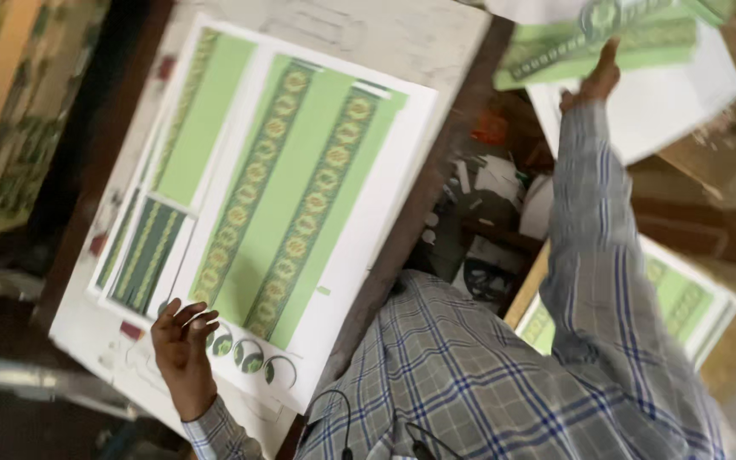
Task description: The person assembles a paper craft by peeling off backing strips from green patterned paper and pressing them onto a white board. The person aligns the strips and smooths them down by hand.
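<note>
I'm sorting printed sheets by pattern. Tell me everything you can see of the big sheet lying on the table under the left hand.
The big sheet is white paper, printed with light green panels and darker green bands carrying rows of yellow round motifs. A row of small round green shapes runs along its near edge. It lies flat on the white table, on top of another printed sheet. The left hand rests its fingers on the near corner.

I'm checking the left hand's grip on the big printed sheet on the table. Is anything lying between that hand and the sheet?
Nothing visible. The left hand rests directly on the lower edge of the top printed sheet, fingers on the paper. The right hand is up at another green sheet.
</note>
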{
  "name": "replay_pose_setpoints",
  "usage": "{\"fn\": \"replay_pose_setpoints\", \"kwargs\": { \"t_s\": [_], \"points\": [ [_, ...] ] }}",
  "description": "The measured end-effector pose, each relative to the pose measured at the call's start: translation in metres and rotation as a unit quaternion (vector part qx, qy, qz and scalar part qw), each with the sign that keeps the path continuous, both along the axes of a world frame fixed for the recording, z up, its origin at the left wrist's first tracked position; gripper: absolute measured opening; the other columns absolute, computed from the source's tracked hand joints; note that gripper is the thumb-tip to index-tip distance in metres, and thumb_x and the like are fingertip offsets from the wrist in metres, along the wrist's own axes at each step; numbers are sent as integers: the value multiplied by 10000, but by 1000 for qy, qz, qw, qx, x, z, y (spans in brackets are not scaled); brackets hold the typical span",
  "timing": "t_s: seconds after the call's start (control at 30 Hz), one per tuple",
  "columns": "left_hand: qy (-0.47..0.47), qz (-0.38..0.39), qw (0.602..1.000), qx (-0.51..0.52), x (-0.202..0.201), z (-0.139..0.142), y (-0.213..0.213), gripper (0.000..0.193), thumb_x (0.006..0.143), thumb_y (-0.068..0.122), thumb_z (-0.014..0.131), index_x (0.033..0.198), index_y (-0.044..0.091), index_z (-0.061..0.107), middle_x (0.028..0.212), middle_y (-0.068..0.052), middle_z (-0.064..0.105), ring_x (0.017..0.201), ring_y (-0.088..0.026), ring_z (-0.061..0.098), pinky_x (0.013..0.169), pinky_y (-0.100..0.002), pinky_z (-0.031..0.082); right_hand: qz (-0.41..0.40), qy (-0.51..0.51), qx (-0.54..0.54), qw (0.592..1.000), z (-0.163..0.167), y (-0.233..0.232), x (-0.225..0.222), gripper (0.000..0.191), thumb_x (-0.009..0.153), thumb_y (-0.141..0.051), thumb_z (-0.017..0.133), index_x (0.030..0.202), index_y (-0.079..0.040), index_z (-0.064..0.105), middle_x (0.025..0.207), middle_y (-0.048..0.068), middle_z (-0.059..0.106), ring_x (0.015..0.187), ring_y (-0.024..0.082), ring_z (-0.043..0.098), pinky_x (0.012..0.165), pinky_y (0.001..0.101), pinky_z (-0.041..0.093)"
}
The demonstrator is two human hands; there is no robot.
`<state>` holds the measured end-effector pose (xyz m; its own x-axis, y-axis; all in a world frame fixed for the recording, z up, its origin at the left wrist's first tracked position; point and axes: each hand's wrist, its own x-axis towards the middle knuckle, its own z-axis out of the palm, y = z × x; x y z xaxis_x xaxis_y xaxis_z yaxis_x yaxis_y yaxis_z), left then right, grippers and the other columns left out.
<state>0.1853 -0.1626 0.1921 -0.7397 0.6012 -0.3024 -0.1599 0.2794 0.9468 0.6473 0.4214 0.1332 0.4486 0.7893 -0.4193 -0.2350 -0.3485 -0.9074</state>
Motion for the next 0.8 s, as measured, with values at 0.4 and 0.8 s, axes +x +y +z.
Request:
{"fn": "replay_pose_setpoints", "kwargs": {
  "t_s": [0.4,0.8],
  "points": [
    [148,46,984,-87,48,-45,-46,446,1019,59,680,1435,2,532,1278,-142,670,1110,-190,667,944,-319,573,529,-545,321,566,-1,-107,-130,479,1054,-315,776,1417,-55,602,1547,151,525,1425,373,445,1159,597,314],
    [320,-20,926,-200,58,-48,-23,411,927,96,713,1323,23,629,1236,-196,643,1066,-353,578,830,-428,524,497,-536,315,606,-16,-101,-172,372,907,-314,872,967,-61,606,1078,184,600,1055,368,559,986,535,401]
  ]
}}
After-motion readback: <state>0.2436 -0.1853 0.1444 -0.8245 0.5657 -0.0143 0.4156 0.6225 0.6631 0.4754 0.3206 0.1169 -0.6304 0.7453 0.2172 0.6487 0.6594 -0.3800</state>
